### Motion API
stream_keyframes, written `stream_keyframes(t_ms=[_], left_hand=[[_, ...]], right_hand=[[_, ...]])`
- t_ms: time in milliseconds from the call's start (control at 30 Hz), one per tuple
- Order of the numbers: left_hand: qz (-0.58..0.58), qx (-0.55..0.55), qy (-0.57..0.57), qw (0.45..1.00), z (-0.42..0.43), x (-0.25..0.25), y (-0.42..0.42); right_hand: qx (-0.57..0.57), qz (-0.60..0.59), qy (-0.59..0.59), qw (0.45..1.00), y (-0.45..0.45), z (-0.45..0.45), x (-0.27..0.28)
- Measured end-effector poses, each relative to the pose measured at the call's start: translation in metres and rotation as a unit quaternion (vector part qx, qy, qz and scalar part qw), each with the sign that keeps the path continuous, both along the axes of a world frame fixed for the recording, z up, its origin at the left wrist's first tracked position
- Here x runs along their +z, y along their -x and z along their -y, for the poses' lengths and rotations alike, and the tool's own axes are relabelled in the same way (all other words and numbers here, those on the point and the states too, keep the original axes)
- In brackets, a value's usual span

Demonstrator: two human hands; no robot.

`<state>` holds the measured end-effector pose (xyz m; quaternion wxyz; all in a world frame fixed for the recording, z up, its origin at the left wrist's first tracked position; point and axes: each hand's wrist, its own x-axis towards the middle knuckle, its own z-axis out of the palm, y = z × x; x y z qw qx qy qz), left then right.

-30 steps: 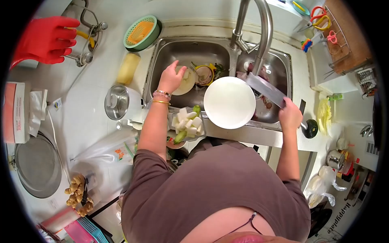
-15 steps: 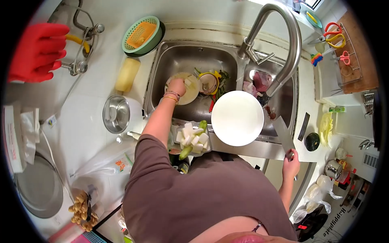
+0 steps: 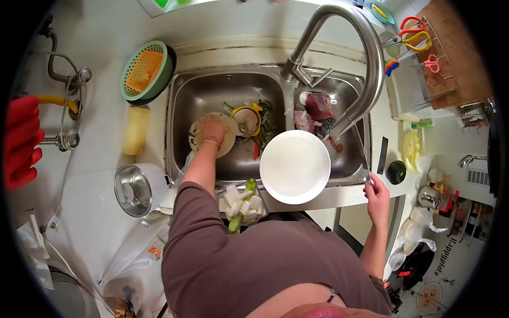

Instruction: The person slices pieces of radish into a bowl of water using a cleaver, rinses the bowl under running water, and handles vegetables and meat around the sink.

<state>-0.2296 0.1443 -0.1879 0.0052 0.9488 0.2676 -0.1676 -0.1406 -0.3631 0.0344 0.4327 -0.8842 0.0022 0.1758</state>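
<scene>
In the left basin, my left hand [image 3: 212,130] reaches down into a round bowl of pale liquid [image 3: 228,139]; its fingertips are hard to make out. At the right basin's front edge, my right hand [image 3: 377,193] is closed round the handle of a knife [image 3: 362,149], whose blade points up over the basin. A white plate [image 3: 295,167] rests across the sink's front edge between my hands. Cut white pieces and green ends fill a clear container [image 3: 243,206] near my body. Raw meat [image 3: 319,106] lies in the right basin under the faucet.
The curved faucet [image 3: 371,58] arches over the right basin. A yellow peeler-like item and green scraps lie beside a small cup [image 3: 246,121]. Left of the sink are a green basket [image 3: 166,74], a yellow block [image 3: 137,130] and a metal pot [image 3: 132,191].
My left hand has gone down from above the basin into the bowl. My right hand has lowered the knife from beside the plate to the right basin's front edge. The view has shifted.
</scene>
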Motion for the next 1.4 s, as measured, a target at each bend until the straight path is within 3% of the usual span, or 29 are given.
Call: stream_keyframes(t_ms=[67, 167, 233, 300, 367, 433, 567, 733, 833, 900, 967, 1100, 1233, 1267, 1400], left_hand=[[0.023, 0.021, -0.017, 0.999, 0.000, 0.013, -0.002], [0.122, 0.059, 0.054, 0.989, 0.009, 0.067, -0.003], [0.269, 0.152, 0.239, 0.920, 0.007, 0.071, -0.002], [0.377, 0.253, 0.444, 0.772, 0.014, 0.083, -0.003], [0.424, 0.347, 0.643, 0.536, 0.032, 0.104, -0.007], [0.390, 0.360, 0.723, 0.442, 0.046, 0.112, -0.011], [0.302, 0.393, 0.840, 0.222, 0.057, 0.096, -0.029], [0.331, 0.413, 0.817, 0.228, 0.083, 0.129, -0.047], [0.355, 0.448, 0.801, 0.176, 0.086, 0.128, -0.055], [0.341, 0.417, 0.828, 0.157, 0.084, 0.121, -0.056], [0.359, 0.419, 0.827, 0.109, 0.084, 0.109, -0.059], [0.368, 0.450, 0.806, 0.110, 0.089, 0.121, -0.058], [0.351, 0.433, 0.827, 0.078, 0.088, 0.108, -0.047], [0.329, 0.438, 0.836, 0.041, 0.094, 0.120, -0.043], [0.359, 0.457, 0.812, 0.060, 0.113, 0.136, -0.036]], right_hand=[[-0.004, -0.020, -0.036, 0.999, -0.005, -0.022, 0.015], [0.045, -0.012, -0.041, 0.998, 0.000, -0.053, 0.033], [0.078, 0.011, -0.024, 0.997, 0.011, -0.067, 0.037], [0.088, 0.029, 0.011, 0.996, 0.026, -0.085, 0.043], [0.199, 0.159, 0.056, 0.965, 0.034, -0.102, 0.046], [0.248, 0.149, 0.023, 0.957, 0.035, -0.122, 0.042], [0.262, 0.228, 0.134, 0.928, 0.006, -0.123, 0.020], [0.108, 0.239, 0.343, 0.902, -0.079, -0.038, -0.044], [0.058, 0.171, 0.389, 0.903, -0.145, -0.008, -0.082], [0.041, 0.151, 0.397, 0.904, -0.176, -0.008, -0.092], [0.036, 0.117, 0.397, 0.910, -0.196, -0.015, -0.094], [0.012, 0.193, 0.367, 0.910, -0.228, -0.022, -0.131], [0.074, 0.230, 0.431, 0.869, -0.260, -0.019, -0.158], [0.084, 0.227, 0.441, 0.865, -0.267, -0.017, -0.162], [0.129, 0.159, 0.475, 0.856, -0.281, -0.023, -0.148]])
